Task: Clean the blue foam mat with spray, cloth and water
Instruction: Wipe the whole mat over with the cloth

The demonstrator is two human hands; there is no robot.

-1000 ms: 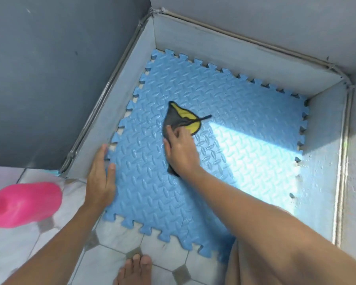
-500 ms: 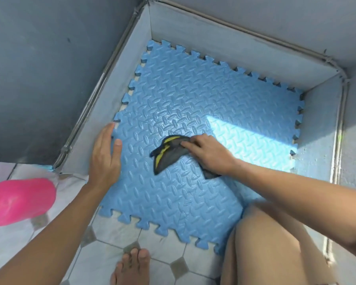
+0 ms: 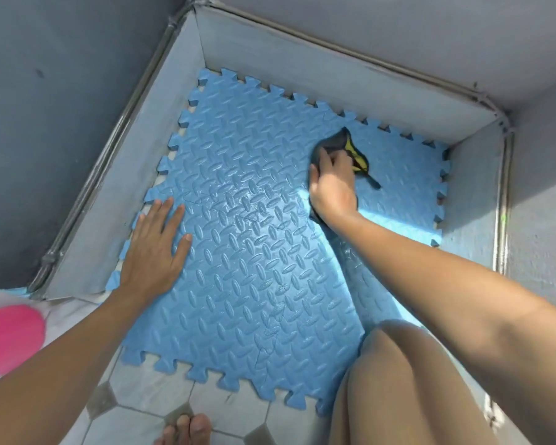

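Note:
The blue foam mat (image 3: pixel 254 252) with a ridged pattern and jigsaw edges lies on the floor in a walled corner. My left hand (image 3: pixel 153 248) rests flat on its left edge, fingers straight. My right hand (image 3: pixel 333 184) presses a dark grey and yellow cloth (image 3: pixel 350 146) onto the mat near its far right corner; its fingers curl over the cloth, which sticks out beyond them. Part of the cloth is hidden under the palm.
A pink bottle-like object (image 3: pixel 10 335) lies at the left edge on the tiled floor (image 3: pixel 161 399). Low grey walls (image 3: pixel 334 75) enclose the mat on three sides. My bare knee (image 3: pixel 408 380) and toes (image 3: pixel 187 428) sit at the mat's near edge.
My right hand has swept the cloth from the mat's middle up to the far right corner. My left hand has slid further onto the mat and flattened.

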